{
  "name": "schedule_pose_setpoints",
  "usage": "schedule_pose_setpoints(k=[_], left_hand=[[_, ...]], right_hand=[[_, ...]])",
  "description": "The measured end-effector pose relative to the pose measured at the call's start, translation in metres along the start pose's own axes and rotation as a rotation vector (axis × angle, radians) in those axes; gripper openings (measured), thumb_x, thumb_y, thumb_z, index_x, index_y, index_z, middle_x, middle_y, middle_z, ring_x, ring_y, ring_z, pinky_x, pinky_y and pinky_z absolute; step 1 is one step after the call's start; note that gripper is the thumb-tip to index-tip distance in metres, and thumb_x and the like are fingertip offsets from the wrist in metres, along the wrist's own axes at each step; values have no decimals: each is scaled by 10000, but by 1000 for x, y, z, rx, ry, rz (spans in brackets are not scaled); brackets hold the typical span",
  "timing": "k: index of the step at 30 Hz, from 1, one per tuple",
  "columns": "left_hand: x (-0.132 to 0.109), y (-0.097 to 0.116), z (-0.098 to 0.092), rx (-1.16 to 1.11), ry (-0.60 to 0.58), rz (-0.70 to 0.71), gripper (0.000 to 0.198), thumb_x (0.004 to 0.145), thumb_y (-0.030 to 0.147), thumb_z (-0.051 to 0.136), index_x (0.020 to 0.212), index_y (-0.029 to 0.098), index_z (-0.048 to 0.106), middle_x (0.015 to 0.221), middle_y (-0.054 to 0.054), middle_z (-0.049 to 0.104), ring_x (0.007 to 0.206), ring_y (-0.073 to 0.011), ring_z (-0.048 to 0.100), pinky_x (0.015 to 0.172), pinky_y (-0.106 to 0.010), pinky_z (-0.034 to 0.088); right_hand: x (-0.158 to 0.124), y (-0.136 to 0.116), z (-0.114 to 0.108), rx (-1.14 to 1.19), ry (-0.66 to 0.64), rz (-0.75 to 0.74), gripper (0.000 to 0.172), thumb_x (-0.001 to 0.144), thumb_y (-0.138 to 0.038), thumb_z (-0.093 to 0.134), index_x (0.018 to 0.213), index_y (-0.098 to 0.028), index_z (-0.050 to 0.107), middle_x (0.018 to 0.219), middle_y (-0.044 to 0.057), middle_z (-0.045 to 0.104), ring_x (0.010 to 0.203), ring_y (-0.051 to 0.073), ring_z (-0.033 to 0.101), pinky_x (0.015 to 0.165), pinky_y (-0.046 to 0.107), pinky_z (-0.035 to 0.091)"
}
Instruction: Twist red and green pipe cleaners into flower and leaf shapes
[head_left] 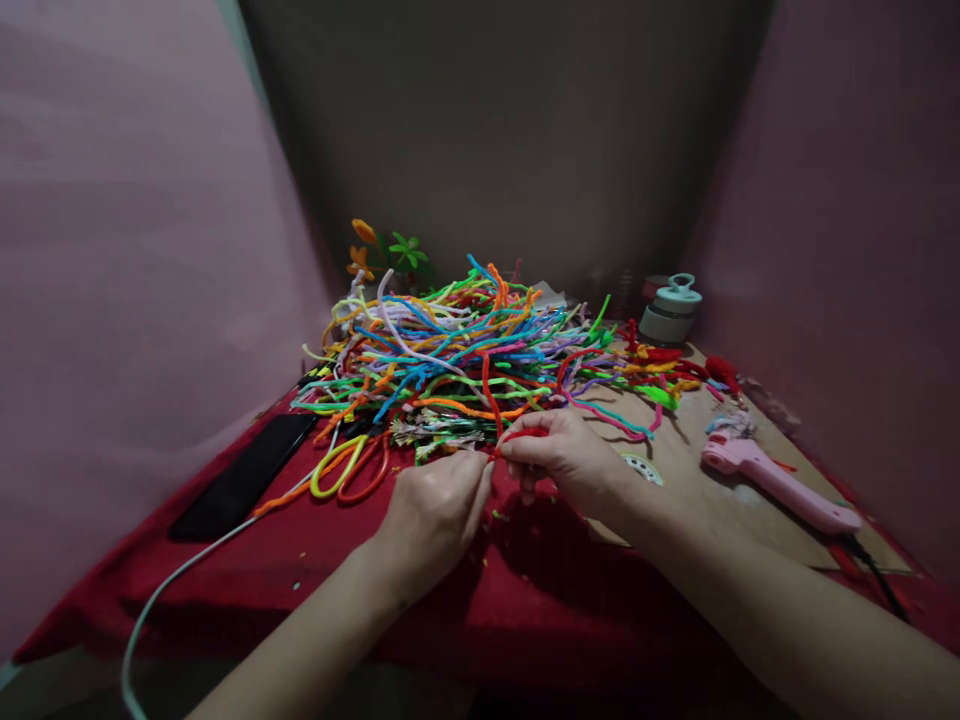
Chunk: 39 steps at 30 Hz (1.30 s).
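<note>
Both my hands meet in front of a heap of many-coloured pipe cleaners (450, 340). My left hand (439, 505) is closed, its thumb and fingers pinching a red pipe cleaner (491, 395) near its lower part. The stem stands up from between my fingertips towards the heap. My right hand (559, 455) pinches red pipe cleaner at the same spot, where a bent red piece shows above its fingers. Whether this is one stem or two joined pieces I cannot tell. Yellow and red loops (337, 468) lie left of my left hand.
A black phone (244, 478) and a white cable (169, 585) lie on the red cloth (300, 610). At right, a pink glue gun (784, 485) rests on a cardboard sheet (690, 500). Behind stand a pale green lidded container (670, 312) and pipe-cleaner flowers (407, 250).
</note>
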<state>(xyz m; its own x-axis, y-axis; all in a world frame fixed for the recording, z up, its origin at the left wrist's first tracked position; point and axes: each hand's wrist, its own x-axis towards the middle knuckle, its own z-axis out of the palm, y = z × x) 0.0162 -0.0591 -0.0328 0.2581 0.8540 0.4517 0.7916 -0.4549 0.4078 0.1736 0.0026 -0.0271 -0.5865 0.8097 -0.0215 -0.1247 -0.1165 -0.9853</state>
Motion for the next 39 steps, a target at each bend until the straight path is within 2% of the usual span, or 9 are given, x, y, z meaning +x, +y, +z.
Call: schedule_pose_setpoints(k=[7, 12, 17, 21, 26, 28, 32, 34, 39], left_hand=[[7, 13, -8, -588, -149, -489, 349, 854, 381, 380, 626, 154, 513, 489, 37, 430, 416, -64, 344, 419, -185, 279], [9, 22, 1, -657, -146, -582, 374, 827, 411, 396, 558, 160, 462, 450, 38, 417, 393, -69, 322, 403, -197, 251], [10, 16, 10, -380, -91, -419, 300, 828, 338, 390, 623, 165, 523, 537, 25, 470, 506, -100, 419, 522, -213, 337], [20, 12, -4, -154, 13, -283, 265, 820, 341, 408, 678, 174, 557, 613, 12, 548, 565, -115, 484, 570, -212, 363], [62, 40, -23, 7, 125, -118, 249, 819, 345, 400, 723, 183, 563, 591, 28, 534, 525, -98, 464, 534, -200, 340], [87, 55, -15, 54, 58, -66, 262, 814, 336, 399, 670, 181, 553, 517, 42, 461, 469, -88, 398, 498, -203, 307], [144, 69, 28, -18, -170, -6, 303, 805, 306, 385, 572, 168, 521, 483, 32, 452, 465, -88, 397, 482, -202, 299], [171, 69, 51, -64, -289, -68, 329, 802, 321, 375, 579, 159, 554, 466, 20, 487, 433, -93, 424, 464, -208, 304], [214, 73, 88, -28, -332, -53, 305, 768, 270, 409, 566, 148, 603, 441, -4, 514, 431, -112, 455, 465, -222, 314]], right_hand=[[0, 2, -2, 122, -122, -145, 139, 647, -202, 675, 756, -121, 646, 645, 2, 607, 519, 79, 526, 518, 216, 433], [-1, 5, 0, 145, -27, -78, 120, 671, -211, 647, 733, -108, 647, 604, -2, 592, 509, 73, 509, 511, 207, 396], [-2, 1, 4, 31, 61, -130, 121, 655, -231, 652, 673, -112, 639, 573, -26, 550, 505, 56, 455, 522, 203, 365], [0, -4, 2, 184, 16, -216, 225, 623, -265, 680, 795, -142, 604, 630, -38, 546, 497, 64, 476, 504, 209, 391], [10, 15, 1, 391, -12, -101, 176, 676, -257, 555, 824, -162, 553, 534, -49, 517, 353, 72, 427, 361, 196, 341], [15, 27, 4, 278, 48, -55, 64, 663, -227, 523, 661, -163, 525, 455, -50, 483, 299, 62, 363, 317, 187, 275], [21, 39, 10, 144, 143, -7, 112, 627, -172, 474, 515, -169, 481, 373, -34, 435, 263, 89, 355, 288, 209, 228], [24, 36, 9, 234, 162, 53, 77, 602, -153, 443, 549, -173, 495, 381, -33, 434, 271, 99, 355, 294, 214, 238], [31, 27, 0, 692, 164, 204, 125, 637, -219, 350, 589, -184, 460, 401, -22, 404, 301, 99, 317, 335, 220, 237]])
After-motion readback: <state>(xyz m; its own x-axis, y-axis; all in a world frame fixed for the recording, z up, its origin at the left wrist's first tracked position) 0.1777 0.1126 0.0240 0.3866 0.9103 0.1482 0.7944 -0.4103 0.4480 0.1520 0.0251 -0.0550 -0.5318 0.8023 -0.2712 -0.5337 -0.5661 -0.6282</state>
